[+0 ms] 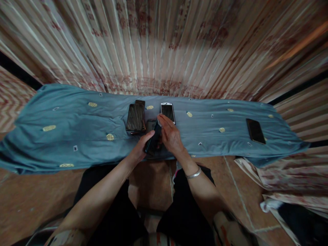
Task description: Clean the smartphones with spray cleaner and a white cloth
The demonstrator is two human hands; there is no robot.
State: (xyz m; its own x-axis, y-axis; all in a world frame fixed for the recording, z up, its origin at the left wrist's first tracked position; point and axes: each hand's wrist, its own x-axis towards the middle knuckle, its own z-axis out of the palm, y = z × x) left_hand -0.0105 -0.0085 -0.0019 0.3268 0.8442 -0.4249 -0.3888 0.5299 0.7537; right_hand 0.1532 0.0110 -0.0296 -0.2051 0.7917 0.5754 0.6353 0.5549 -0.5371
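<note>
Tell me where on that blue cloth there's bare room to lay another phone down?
The blue cloth lies bare along its left stretch, from its left edge to the stacked phones. Another bare patch lies between the white phone and the lone dark phone. The middle is crowded: the left hand and right hand hold a dark phone there.

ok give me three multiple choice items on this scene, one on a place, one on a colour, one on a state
1. Where does the lone dark phone lie?
A. far right of the cloth
B. far left of the cloth
C. on the floor

2. What colour is the cloth?
A. red
B. blue-grey
C. white

3. How is the black phone held?
A. flat under one palm
B. tilted between both hands
C. untouched

A: it lies apart near the cloth's right end.
B: blue-grey with yellow motifs.
B: the left hand and right hand hold it tilted.
</note>
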